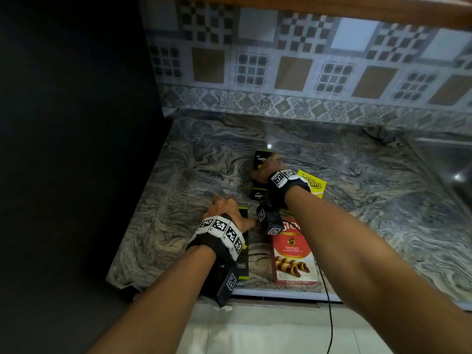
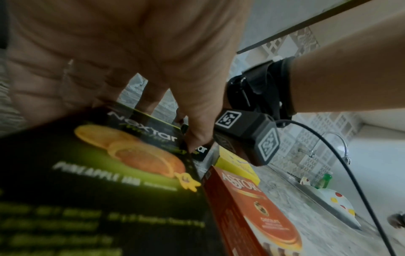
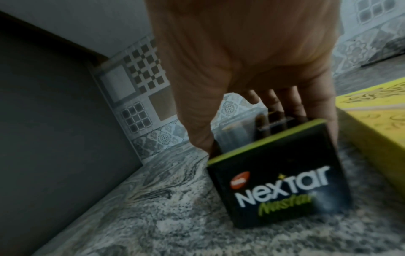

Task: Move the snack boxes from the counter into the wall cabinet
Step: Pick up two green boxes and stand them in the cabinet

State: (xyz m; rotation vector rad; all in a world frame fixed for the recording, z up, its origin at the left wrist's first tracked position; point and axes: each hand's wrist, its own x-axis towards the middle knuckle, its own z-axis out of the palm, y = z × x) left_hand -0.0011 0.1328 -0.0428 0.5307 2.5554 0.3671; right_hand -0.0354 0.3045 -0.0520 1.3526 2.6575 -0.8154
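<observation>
Two black Nextar boxes lie on the marble counter (image 1: 199, 175). My left hand (image 1: 229, 213) (image 2: 168, 124) grips the near Nextar box (image 1: 244, 254) (image 2: 109, 173), thumb on its right edge and fingers over the far side. My right hand (image 1: 270, 166) (image 3: 263, 124) grips the far Nextar box (image 1: 260, 159) (image 3: 278, 181), with the thumb on its left side and the fingers on its right. A red Astor box (image 1: 293, 254) (image 2: 252, 207) lies flat beside the near one. To the right of the far one lies a yellow box (image 1: 315, 185) (image 3: 372, 138).
A dark tall panel (image 1: 76, 149) bounds the counter on the left. The tiled wall (image 1: 306, 72) is behind, with a wooden cabinet edge (image 1: 306, 6) overhead. A sink (image 1: 447, 169) with a spotted dish (image 2: 335, 201) and a faucet (image 2: 337, 143) sits to the right.
</observation>
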